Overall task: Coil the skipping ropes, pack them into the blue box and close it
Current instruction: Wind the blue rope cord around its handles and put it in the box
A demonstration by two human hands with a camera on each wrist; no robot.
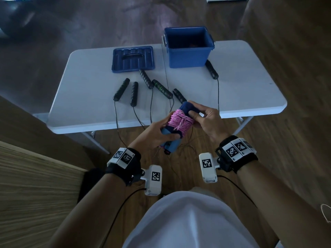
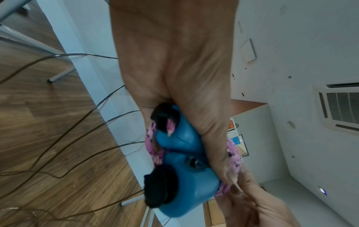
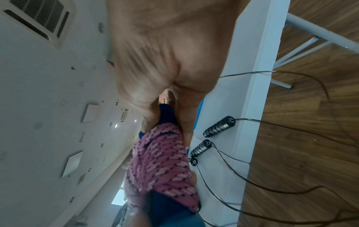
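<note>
A pink braided skipping rope (image 1: 180, 121) is wound round its two blue handles (image 1: 170, 144) into a tight bundle, held in the air just in front of the table's near edge. My left hand (image 1: 155, 130) grips the lower end of the bundle (image 2: 186, 169). My right hand (image 1: 202, 117) pinches the upper, dark blue end, next to the pink coil (image 3: 161, 165). The blue box (image 1: 188, 49) stands open at the table's far side. Its lid (image 1: 132, 59) lies flat to the left of it.
Several black-handled skipping ropes (image 1: 133, 93) lie on the white folding table (image 1: 89, 83); their thin cords hang over the near edge onto the wooden floor (image 1: 180, 156). One black handle (image 1: 211, 69) lies right of the box front. A wood-grain surface (image 1: 35, 185) is at my left.
</note>
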